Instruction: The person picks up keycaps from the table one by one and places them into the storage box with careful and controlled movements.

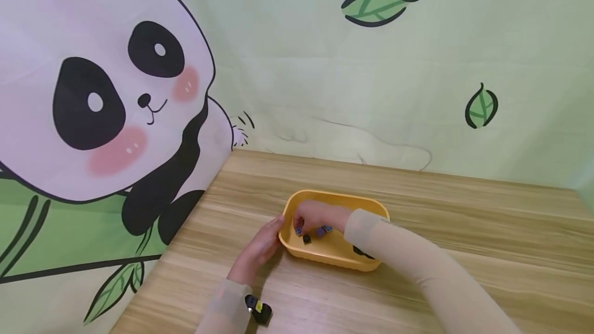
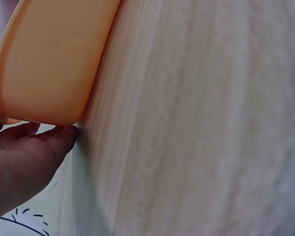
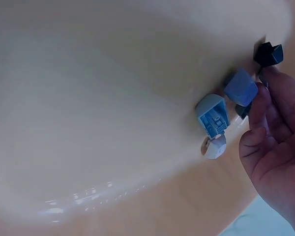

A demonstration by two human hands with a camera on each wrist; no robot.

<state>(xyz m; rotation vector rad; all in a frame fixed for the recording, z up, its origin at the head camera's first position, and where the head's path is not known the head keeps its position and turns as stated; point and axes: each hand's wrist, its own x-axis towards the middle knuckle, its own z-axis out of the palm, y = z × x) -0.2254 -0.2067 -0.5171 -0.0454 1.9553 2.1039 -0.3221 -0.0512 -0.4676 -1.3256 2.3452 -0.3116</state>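
Note:
A yellow-orange tub (image 1: 331,261) stands on the wooden table. My left hand (image 1: 262,244) grips its left end; in the left wrist view the fingers of my left hand (image 2: 32,152) lie against the outside of the tub (image 2: 54,64). Inside the tub, my right hand (image 1: 313,216) reaches down with bent fingers at a small blue piece (image 1: 298,231). The right wrist view has my right hand (image 3: 278,132) close beside a black piece (image 3: 269,54), a purple-blue cube (image 3: 241,87), a light-blue piece (image 3: 213,115) and a white one (image 3: 215,147). Whether its fingers pinch anything is unclear.
The wooden tabletop (image 1: 464,220) runs back to a pale green wall cloth (image 1: 287,76) with leaf drawings. At the left hangs a large panda picture (image 1: 139,112). Inside the tub, a small black piece (image 1: 307,239) lies near a purple piece (image 1: 320,231).

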